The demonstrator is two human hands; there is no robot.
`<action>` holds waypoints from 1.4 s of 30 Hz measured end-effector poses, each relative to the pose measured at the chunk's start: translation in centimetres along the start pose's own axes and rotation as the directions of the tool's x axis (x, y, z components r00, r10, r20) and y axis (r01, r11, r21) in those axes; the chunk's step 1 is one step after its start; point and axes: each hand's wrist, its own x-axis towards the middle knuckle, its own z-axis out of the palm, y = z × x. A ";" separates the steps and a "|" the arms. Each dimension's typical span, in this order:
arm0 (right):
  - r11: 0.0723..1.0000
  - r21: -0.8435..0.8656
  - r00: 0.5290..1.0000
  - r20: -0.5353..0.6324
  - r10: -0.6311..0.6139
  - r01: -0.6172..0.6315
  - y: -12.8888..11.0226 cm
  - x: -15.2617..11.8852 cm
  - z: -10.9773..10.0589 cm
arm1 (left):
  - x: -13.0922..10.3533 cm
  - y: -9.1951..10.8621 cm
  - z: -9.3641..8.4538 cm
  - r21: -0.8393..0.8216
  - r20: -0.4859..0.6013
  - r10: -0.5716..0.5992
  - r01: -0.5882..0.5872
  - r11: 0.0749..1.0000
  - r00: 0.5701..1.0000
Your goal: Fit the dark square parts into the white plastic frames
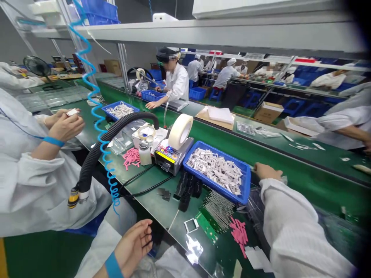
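Observation:
My left hand (135, 244), with a blue band (112, 266) at the wrist, hangs over my lap in front of the table edge. Its fingers are loosely curled and apart, with nothing in them. My right hand (267, 171) reaches past the right end of a blue tray (247, 185) full of white frame-like parts (216, 170). Its fingers are mostly hidden, so I cannot make out whether they hold anything. Nearer to me lie a single white frame (191, 226), green circuit boards (206, 227), a row of thin metal strips (219, 210) and pink strips (239, 232).
A tape dispenser (171, 154) with a roll of tape (181, 131) stands left of the tray. A black hose (111, 133) and coiled blue air line (97, 104) cross the left side. A co-worker's hands (68, 123) hold a small white part. A shelf (203, 34) runs overhead.

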 end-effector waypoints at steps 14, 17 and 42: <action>0.980 -0.087 0.943 0.296 -0.148 0.181 -16.1 -9.4 -3.9 | 0.1 -0.8 2.0 0.063 0.162 -0.010 0.000 0.998 0.987; 0.888 0.079 0.732 0.535 -0.421 0.453 -20.9 -14.2 -2.7 | -0.2 -1.3 2.4 0.087 0.220 -0.008 -0.012 0.996 0.975; 0.799 0.500 0.524 0.606 -0.598 0.333 -33.6 -19.0 0.7 | -2.0 2.2 -2.6 0.466 0.573 0.140 -0.462 0.755 0.807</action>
